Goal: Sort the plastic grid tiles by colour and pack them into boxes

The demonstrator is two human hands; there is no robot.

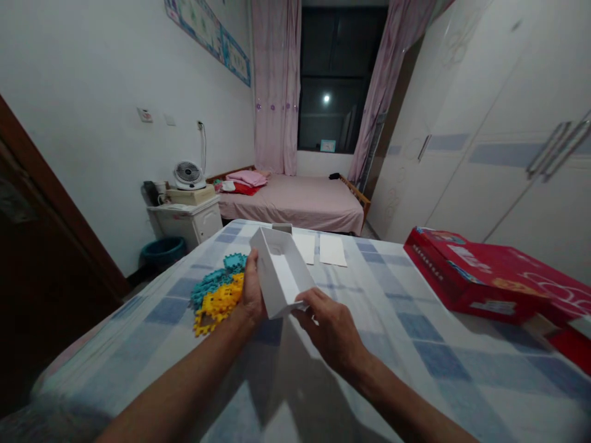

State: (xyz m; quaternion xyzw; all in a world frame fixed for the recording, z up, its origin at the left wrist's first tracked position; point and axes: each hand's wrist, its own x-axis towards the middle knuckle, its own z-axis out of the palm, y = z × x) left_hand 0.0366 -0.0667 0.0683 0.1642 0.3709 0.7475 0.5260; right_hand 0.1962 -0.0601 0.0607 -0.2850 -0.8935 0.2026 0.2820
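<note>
A white open cardboard box (272,280), long and narrow, is held tilted above the checked cloth, and its hollow inside faces up. My left hand (252,286) grips its left side, with the thumb along the wall. At the near right corner, my right hand (325,320) pinches the box's edge between thumb and fingers. Just left of my left hand lie yellow toothed plastic pieces (219,301), with teal toothed pieces (215,283) heaped behind them. Two flat white cards (332,251) rest on the cloth beyond the box, one of them partly hidden by it.
A blue-and-white checked cloth (392,369) covers the surface. Large red boxes (475,277) stand at the right. Behind the box sits a small grey item (281,228). Farther back are a pink bed (305,200) and a white cabinet with a fan (188,175).
</note>
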